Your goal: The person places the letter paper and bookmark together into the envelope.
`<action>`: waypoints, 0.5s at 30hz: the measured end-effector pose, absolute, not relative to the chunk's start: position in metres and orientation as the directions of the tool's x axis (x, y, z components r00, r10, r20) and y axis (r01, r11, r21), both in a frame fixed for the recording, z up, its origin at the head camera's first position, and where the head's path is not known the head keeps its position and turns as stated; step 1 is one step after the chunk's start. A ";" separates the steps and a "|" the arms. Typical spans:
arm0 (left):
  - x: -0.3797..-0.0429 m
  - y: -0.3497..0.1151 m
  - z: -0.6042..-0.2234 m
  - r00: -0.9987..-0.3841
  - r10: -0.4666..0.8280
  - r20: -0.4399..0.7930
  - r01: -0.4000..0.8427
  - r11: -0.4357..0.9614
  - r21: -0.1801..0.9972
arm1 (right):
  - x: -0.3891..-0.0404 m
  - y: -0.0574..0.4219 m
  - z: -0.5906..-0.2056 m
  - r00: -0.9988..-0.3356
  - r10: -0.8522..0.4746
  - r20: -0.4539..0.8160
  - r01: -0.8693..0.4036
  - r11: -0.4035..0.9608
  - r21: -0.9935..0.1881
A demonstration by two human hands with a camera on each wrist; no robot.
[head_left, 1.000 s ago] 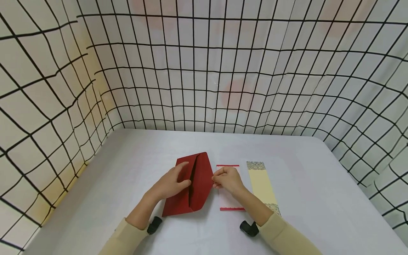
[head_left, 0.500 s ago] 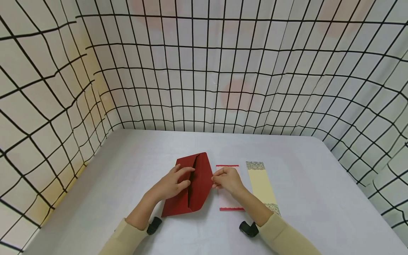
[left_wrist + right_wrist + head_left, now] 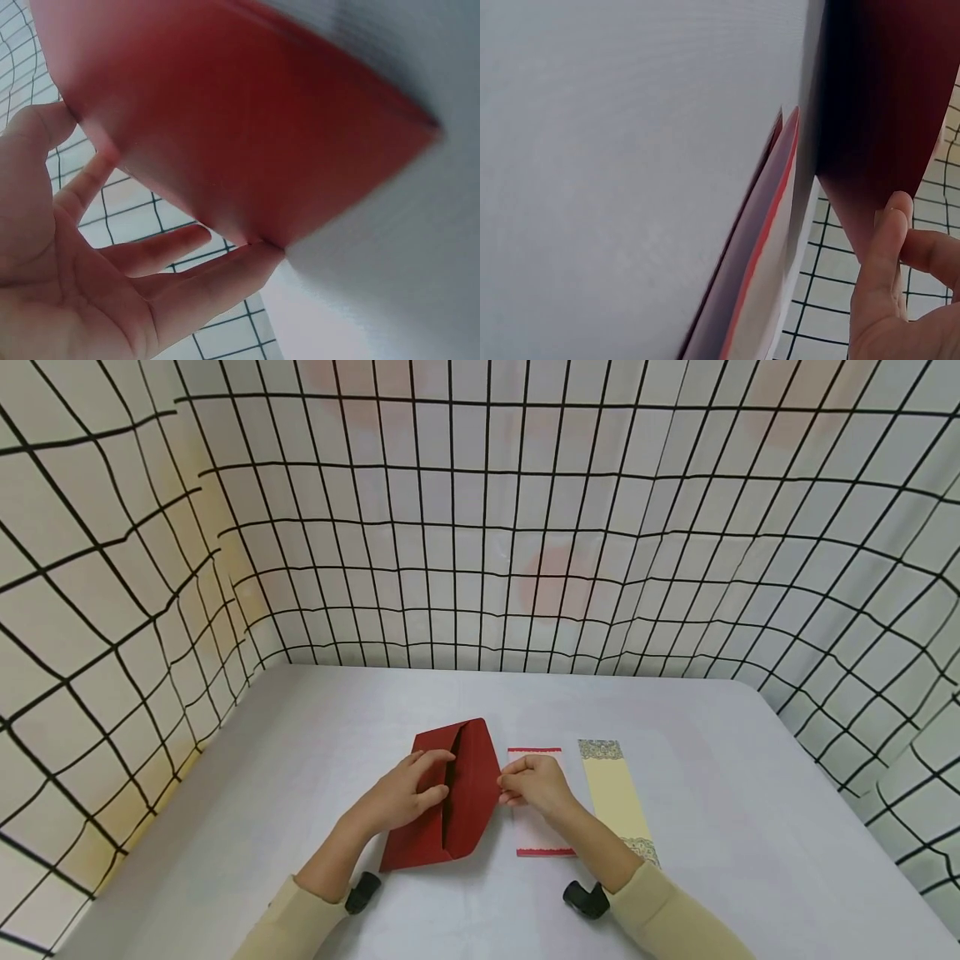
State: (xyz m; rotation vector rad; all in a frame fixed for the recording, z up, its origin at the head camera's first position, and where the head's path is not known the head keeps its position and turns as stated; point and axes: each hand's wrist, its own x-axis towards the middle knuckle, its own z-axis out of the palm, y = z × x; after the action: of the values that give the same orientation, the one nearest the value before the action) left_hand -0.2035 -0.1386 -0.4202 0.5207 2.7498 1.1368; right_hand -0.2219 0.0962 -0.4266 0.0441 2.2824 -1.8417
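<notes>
A red envelope [image 3: 472,793] stands partly raised off the white table, its flap folded out to the right and a dark opening along the fold. My left hand [image 3: 401,793] lies over its left part, fingers spread, with fingertips touching the paper near the opening. In the left wrist view the red paper [image 3: 247,127] spans the view and the left fingers [image 3: 217,289] reach its edge. My right hand [image 3: 540,785] pinches the flap's right edge between thumb and fingers. The right wrist view has the right hand [image 3: 900,277] gripping the flap's tip [image 3: 855,225].
A white card with red edges [image 3: 545,852] lies partly under my right hand. To its right is a cream card with lacy patterned ends [image 3: 615,789]. A black-lined grid backdrop [image 3: 487,527] rises behind the table's far edge [image 3: 645,677].
The left fingers have shifted slightly on the envelope, with the fingertips moving nearer the opening. The right hand keeps its pinch on the flap, nearly still.
</notes>
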 end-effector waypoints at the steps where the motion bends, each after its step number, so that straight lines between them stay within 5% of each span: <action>1: -0.203 -0.139 -0.420 -0.934 0.357 0.020 0.267 0.659 0.703 | -0.222 0.096 -0.426 -0.977 -0.110 -0.184 0.157 0.216 -0.964; 15: -0.204 -0.137 -0.423 -0.930 0.367 0.029 0.287 0.673 0.682 | -0.224 0.099 -0.420 -0.969 -0.161 -0.185 0.151 0.203 -0.967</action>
State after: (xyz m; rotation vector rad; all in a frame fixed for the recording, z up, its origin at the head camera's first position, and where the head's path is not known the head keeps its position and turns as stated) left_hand -0.2039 -0.1372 -0.4232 0.5438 2.7708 1.1010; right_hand -0.2240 0.0991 -0.4198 -0.0098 2.2326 -1.8408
